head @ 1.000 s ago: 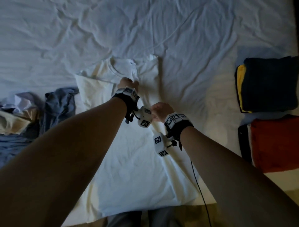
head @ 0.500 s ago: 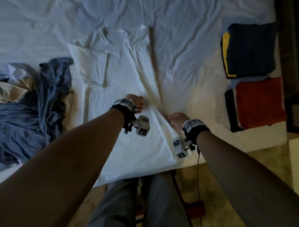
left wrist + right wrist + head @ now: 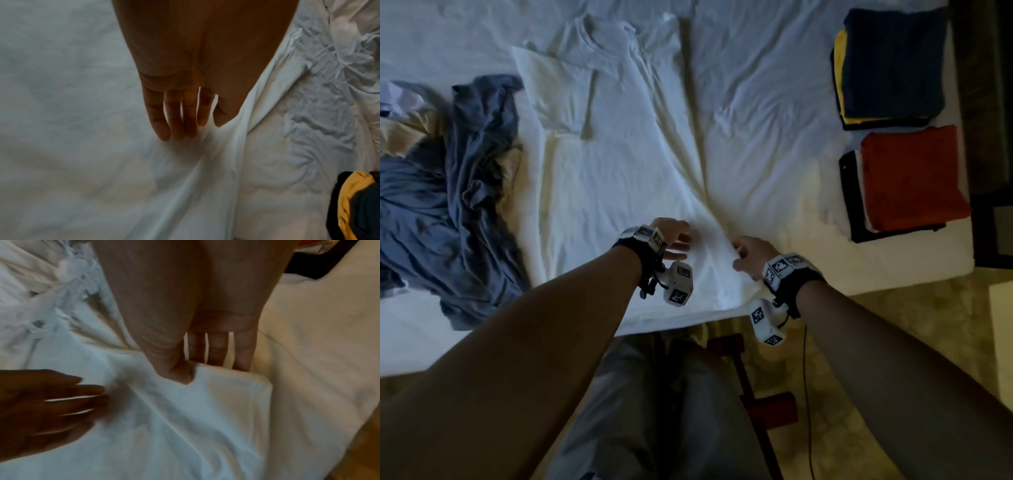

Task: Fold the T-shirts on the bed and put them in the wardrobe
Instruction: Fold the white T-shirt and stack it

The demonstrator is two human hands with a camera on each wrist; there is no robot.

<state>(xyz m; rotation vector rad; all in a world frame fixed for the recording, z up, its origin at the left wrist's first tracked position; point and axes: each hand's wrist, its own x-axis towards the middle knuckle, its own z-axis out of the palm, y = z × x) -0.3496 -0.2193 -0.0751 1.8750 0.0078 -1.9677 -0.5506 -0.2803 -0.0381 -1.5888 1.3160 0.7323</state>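
White shirt (image 3: 619,192) is laid flat mid-bed (image 3: 774,120). Left hand (image 3: 676,238) rests flat on it, fingers straight. Its edge at 5 o'clock is pinched by right hand (image 3: 751,255). Soft, limp cloth; best taken at hem corners.

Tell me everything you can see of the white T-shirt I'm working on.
The white T-shirt lies spread on the bed, collar away from the person, hem at the near edge. Thin, creased fabric; one sleeve is folded inward. The left hand rests flat on it; the right hand pinches its lower right edge.
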